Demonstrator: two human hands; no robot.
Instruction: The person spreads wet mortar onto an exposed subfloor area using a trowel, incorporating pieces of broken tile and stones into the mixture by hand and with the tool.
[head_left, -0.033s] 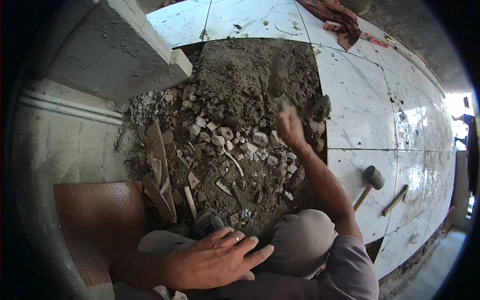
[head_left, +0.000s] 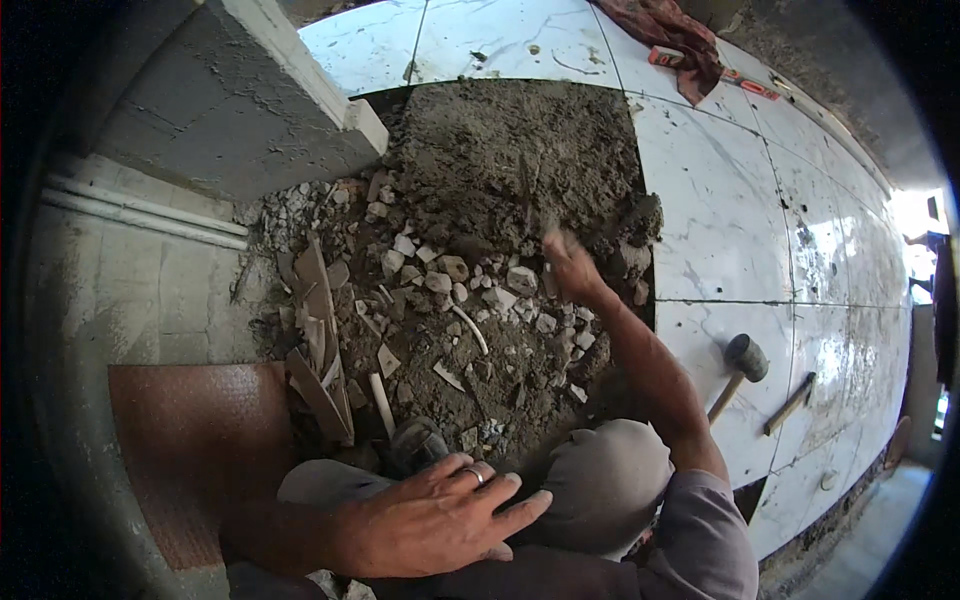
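Note:
My right hand is closed round the handle of what looks like a trowel. Motion blurs its thin dark blade, which lies over the bed of wet grey mortar. That mortar fills a gap between white marbled tiles, its surface rough and lumpy. Nothing is in my left hand, which rests palm down near my knees with its fingers spread and a ring on one of them.
Stones and rubble lie between me and the mortar, with broken tile strips at left. A rubber mallet and a small hammer rest on the right tiles. Beyond are a red cloth and a spirit level. A brown sheet lies left.
My right hand and the trowel have shifted slightly left, and the hand sits a little nearer to me. My left hand has stayed in place.

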